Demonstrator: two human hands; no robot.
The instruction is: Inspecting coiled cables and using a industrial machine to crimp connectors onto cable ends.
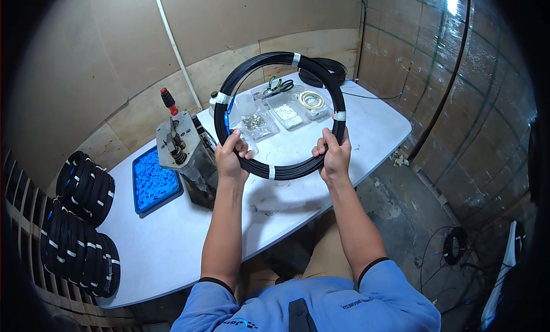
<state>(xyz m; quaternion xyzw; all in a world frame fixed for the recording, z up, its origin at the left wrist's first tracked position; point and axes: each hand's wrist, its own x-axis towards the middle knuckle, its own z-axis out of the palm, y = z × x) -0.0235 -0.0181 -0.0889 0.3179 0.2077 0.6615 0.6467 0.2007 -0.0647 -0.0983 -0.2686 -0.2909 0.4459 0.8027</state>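
Note:
A large coil of black cable (286,172) is held up in front of me, above the white table. Strips of white tape bind it at several spots round the ring. My left hand (232,155) is closed round its lower left side, just below a blue connector (227,124) that lies along the inside of the coil. On the lower right side my right hand (334,154) grips the ring, thumb up, close to a tape strip. Through the ring I see clear trays (285,125) on the table, holding small metal and white parts.
A press-like metal tool (182,151) with a red-topped handle stands left of the coil, beside a tray of blue pieces (153,183). Stacked black coils (80,246) sit at the table's left end. Scissors (279,89) and another cable coil (322,74) lie toward the back. Loose cable (455,246) is on the floor.

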